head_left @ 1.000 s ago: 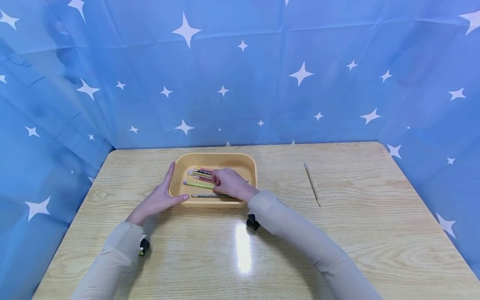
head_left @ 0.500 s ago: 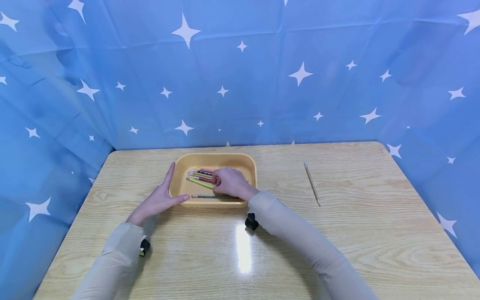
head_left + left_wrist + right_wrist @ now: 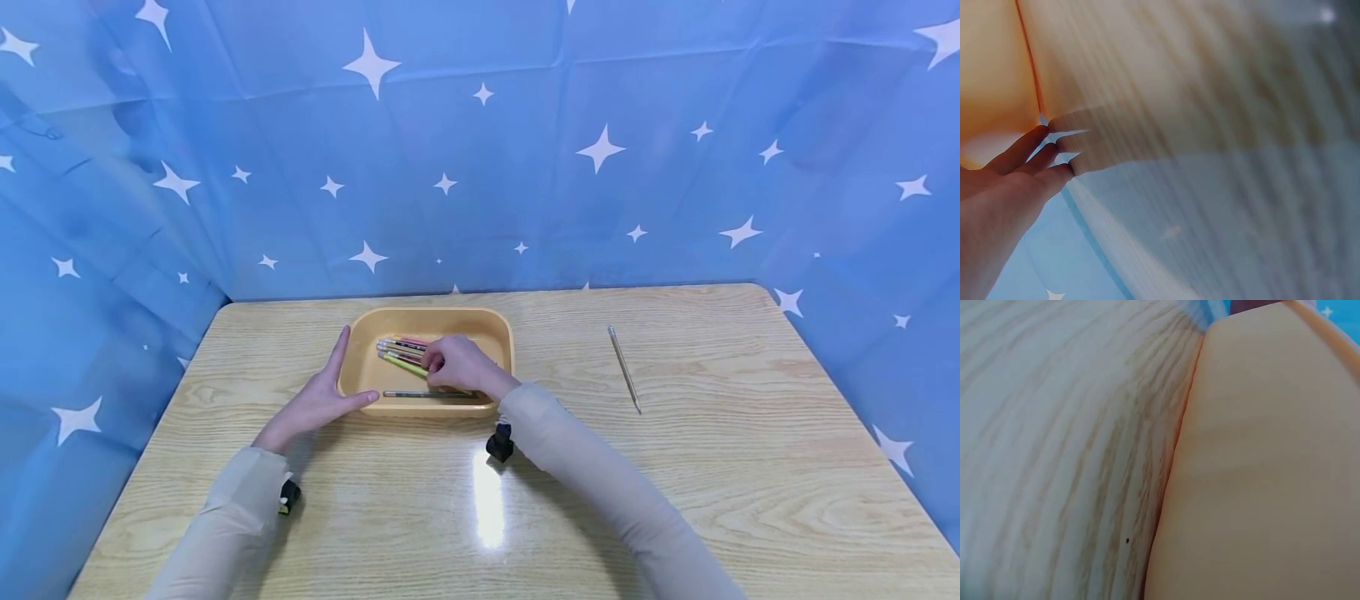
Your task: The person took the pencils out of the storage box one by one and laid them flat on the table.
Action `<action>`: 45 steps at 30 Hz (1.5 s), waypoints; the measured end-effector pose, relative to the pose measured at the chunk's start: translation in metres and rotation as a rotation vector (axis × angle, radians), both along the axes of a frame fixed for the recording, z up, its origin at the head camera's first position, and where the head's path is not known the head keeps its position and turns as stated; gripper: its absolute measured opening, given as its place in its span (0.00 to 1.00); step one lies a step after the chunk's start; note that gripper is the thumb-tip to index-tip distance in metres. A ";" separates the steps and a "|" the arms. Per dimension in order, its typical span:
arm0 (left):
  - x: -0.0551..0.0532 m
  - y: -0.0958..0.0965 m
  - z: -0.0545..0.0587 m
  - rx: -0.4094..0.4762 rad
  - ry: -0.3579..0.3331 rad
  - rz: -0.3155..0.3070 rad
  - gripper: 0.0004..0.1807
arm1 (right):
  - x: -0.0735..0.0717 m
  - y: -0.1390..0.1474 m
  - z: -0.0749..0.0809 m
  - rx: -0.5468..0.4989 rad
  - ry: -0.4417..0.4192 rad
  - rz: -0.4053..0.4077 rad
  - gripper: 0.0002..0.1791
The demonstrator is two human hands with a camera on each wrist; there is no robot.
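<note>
With my right hand (image 3: 459, 367) I pinch the green pencil (image 3: 403, 364) inside the tray (image 3: 491, 332), beside a cluster of pencils (image 3: 397, 347). A dark pencil (image 3: 423, 394) lies nearer me. My left hand (image 3: 321, 400) rests spread, thumb and fingers apart, at the tray's left end on the tabletop (image 3: 712, 467).

The right hand (image 3: 461, 364) seems to hide the tips of several pencils (image 3: 403, 365).

Tray (image 3: 423, 411) — smooth plastic; table (image 3: 750, 433) — glossy, grained wood.
</note>
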State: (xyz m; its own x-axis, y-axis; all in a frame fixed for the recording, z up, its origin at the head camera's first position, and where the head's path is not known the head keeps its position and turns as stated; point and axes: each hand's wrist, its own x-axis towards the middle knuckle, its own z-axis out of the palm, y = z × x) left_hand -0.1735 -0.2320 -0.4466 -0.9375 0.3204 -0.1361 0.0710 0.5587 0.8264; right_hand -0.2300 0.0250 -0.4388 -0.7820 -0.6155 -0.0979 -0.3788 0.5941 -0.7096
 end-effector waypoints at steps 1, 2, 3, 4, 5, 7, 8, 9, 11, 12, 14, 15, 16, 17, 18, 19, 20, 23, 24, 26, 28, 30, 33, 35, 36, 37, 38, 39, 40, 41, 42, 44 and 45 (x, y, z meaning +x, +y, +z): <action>0.000 0.000 0.000 0.003 -0.002 0.002 0.63 | 0.000 0.000 0.000 -0.006 0.000 0.003 0.10; 0.000 -0.001 0.000 0.006 -0.003 0.004 0.62 | 0.000 0.000 0.000 -0.013 -0.001 0.004 0.10; 0.000 0.000 0.000 0.007 -0.003 0.003 0.62 | 0.000 0.000 0.000 -0.021 -0.007 0.003 0.11; 0.000 0.000 0.000 0.005 -0.001 0.002 0.62 | 0.000 0.000 0.000 -0.027 -0.009 0.002 0.12; 0.001 0.000 0.000 0.003 0.000 0.001 0.62 | 0.000 0.001 0.000 -0.038 -0.020 -0.002 0.12; 0.000 -0.001 0.000 0.002 0.004 0.000 0.62 | 0.000 0.001 -0.001 -0.058 -0.048 -0.014 0.12; 0.000 -0.001 0.000 0.001 0.006 -0.001 0.62 | 0.000 0.001 -0.001 -0.073 -0.069 -0.027 0.13; 0.000 -0.001 -0.001 -0.001 0.010 -0.001 0.62 | 0.001 0.002 -0.001 -0.089 -0.087 -0.038 0.13; 0.000 -0.001 -0.001 -0.003 0.017 -0.003 0.61 | 0.001 0.003 0.000 -0.127 -0.120 -0.059 0.14; 0.000 -0.001 -0.001 -0.002 0.019 -0.004 0.61 | 0.002 0.003 0.000 -0.142 -0.127 -0.064 0.14; 0.000 -0.001 -0.002 0.002 0.023 -0.007 0.61 | 0.003 0.004 0.002 -0.170 -0.133 -0.066 0.15; 0.000 -0.001 -0.002 0.004 0.024 -0.008 0.61 | 0.003 0.005 0.002 -0.180 -0.130 -0.064 0.15; 0.000 -0.001 -0.002 0.010 0.024 -0.009 0.61 | 0.003 0.005 0.002 -0.188 -0.132 -0.063 0.15; 0.000 -0.001 -0.003 0.012 0.024 -0.010 0.61 | 0.003 0.006 0.002 -0.194 -0.132 -0.064 0.16; 0.000 0.000 -0.003 0.014 0.024 -0.010 0.61 | 0.003 0.006 0.003 -0.197 -0.133 -0.067 0.16; -0.001 0.000 -0.003 0.014 0.025 -0.010 0.61 | 0.003 0.007 0.003 -0.201 -0.137 -0.071 0.16; -0.001 0.000 -0.003 0.014 0.025 -0.009 0.61 | 0.004 0.008 0.004 -0.204 -0.141 -0.077 0.16; -0.001 0.000 -0.004 0.005 0.019 -0.004 0.62 | 0.004 0.010 0.005 -0.211 -0.141 -0.091 0.16; -0.001 0.000 -0.004 0.004 0.016 -0.002 0.62 | 0.004 0.010 0.006 -0.212 -0.135 -0.091 0.16; -0.001 0.000 -0.004 -0.003 0.011 0.001 0.62 | 0.003 0.012 0.007 -0.212 -0.113 -0.089 0.15; -0.001 -0.001 -0.004 -0.006 0.011 0.002 0.62 | 0.002 0.015 0.008 -0.216 -0.090 -0.085 0.15; -0.001 -0.001 -0.003 -0.003 0.013 0.000 0.62 | 0.001 0.017 0.009 -0.221 -0.065 -0.082 0.14; -0.001 -0.001 -0.003 0.009 0.018 -0.003 0.62 | 0.001 0.022 0.011 -0.239 -0.043 -0.082 0.14; -0.001 -0.001 -0.003 0.016 0.018 -0.004 0.62 | 0.001 0.025 0.013 -0.259 -0.034 -0.080 0.14; -0.001 -0.001 -0.003 0.019 0.018 -0.005 0.62 | 0.001 0.026 0.014 -0.269 -0.033 -0.080 0.14; -0.001 -0.001 -0.003 0.021 0.018 -0.005 0.62 | 0.002 0.028 0.015 -0.282 -0.038 -0.081 0.14; -0.001 -0.001 -0.003 0.022 0.018 -0.005 0.62 | 0.002 0.029 0.017 -0.293 -0.042 -0.083 0.14; -0.001 -0.001 -0.003 0.023 0.017 -0.005 0.62 | 0.003 0.030 0.018 -0.299 -0.044 -0.087 0.15; -0.001 -0.001 -0.004 0.022 0.017 -0.005 0.62 | 0.004 0.032 0.019 -0.308 -0.051 -0.092 0.15; -0.001 -0.001 -0.004 0.021 0.017 -0.005 0.62 | 0.005 0.033 0.021 -0.312 -0.055 -0.100 0.15; -0.001 -0.001 -0.004 0.021 0.017 -0.005 0.62 | 0.006 0.035 0.022 -0.314 -0.054 -0.106 0.15; -0.001 -0.001 -0.005 0.020 0.015 -0.005 0.62 | 0.007 0.037 0.025 -0.314 -0.044 -0.120 0.15; -0.001 -0.001 -0.005 0.019 0.016 -0.005 0.62 | 0.008 0.039 0.026 -0.317 -0.035 -0.125 0.15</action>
State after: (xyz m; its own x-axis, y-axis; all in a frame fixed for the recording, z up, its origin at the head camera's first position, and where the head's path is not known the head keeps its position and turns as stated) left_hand -0.1745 -0.2330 -0.4513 -0.9380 0.3271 -0.1149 0.0868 0.5426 0.8355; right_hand -0.2224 0.0640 -0.4127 -0.8526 -0.5196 0.0545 -0.2890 0.3822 -0.8777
